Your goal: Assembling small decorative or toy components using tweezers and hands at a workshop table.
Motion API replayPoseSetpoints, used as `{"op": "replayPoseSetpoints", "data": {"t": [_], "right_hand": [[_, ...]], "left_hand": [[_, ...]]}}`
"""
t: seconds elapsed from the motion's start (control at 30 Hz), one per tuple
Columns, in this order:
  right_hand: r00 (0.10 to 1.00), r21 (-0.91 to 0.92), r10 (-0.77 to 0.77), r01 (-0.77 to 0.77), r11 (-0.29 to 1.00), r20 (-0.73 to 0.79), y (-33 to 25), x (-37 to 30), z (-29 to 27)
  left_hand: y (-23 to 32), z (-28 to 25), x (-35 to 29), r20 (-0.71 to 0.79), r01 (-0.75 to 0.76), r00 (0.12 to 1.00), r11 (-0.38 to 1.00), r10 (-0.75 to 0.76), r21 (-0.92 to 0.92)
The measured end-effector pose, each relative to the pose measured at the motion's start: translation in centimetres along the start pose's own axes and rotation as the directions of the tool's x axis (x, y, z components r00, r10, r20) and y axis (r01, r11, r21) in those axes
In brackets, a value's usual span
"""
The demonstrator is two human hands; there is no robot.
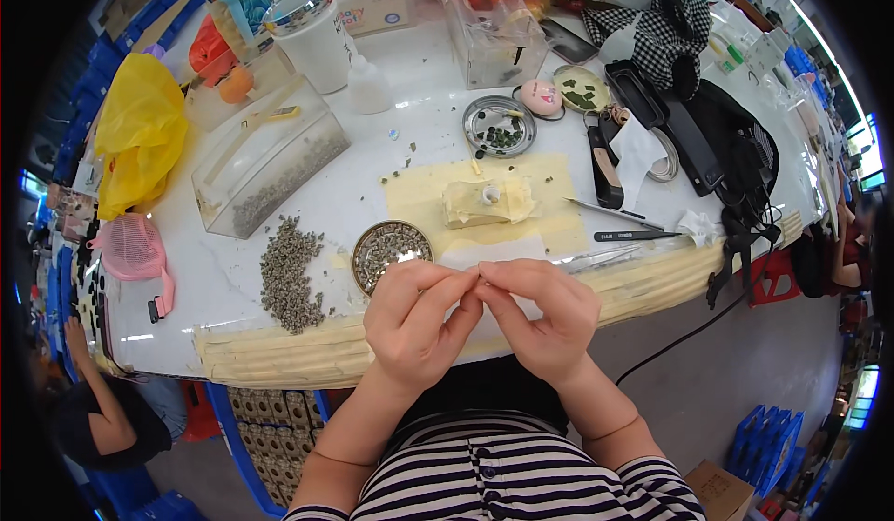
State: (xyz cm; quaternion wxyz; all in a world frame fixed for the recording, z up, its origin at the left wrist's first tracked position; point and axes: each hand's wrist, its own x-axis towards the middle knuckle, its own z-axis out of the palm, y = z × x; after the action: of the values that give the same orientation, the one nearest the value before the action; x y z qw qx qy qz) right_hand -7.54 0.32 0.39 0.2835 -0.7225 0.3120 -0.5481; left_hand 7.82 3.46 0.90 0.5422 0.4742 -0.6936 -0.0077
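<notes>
My left hand (421, 324) and my right hand (545, 318) meet fingertip to fingertip above the table's front edge. Both are closed in a pinch, and whatever sits between the fingertips is too small to make out. Just beyond my left hand is a round dish (393, 253) of small grey-brown pieces. To its left lies a loose pile of similar pieces (290, 274). Farther off, past my fingertips, a taped block with a small white knob (490, 197) rests on a sheet of yellowish paper (410, 186).
A clear bin (270, 162) of small pieces stands left, near a pink mesh strainer (130, 246). Behind are a metal dish of dark green bits (500, 127) and a white bucket (312, 41). Black tweezers (638, 236) lie right. Padded strips (279, 353) line the table's front edge.
</notes>
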Motion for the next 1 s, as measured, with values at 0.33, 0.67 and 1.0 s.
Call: {"op": "replayPoseSetpoints", "data": {"t": [0.33,0.67,1.0], "right_hand": [[0.979,0.135,0.163,-0.179,0.975,0.119,0.33,0.2,-0.31],[1.0,0.025,-0.001,0.001,1.0,-0.008,0.09,0.17,0.05],[0.975,0.161,0.15,-0.176,0.971,0.162,0.42,0.38,-0.34]], "left_hand": [[-0.18,-0.42,-0.04,-0.004,0.045,0.999,0.997,-0.045,-0.067],[-0.18,-0.22,-0.14,0.012,0.052,0.999,0.998,-0.052,-0.03],[-0.5,-0.41,0.03,-0.01,-0.006,1.0,0.996,0.005,-0.085]]}}
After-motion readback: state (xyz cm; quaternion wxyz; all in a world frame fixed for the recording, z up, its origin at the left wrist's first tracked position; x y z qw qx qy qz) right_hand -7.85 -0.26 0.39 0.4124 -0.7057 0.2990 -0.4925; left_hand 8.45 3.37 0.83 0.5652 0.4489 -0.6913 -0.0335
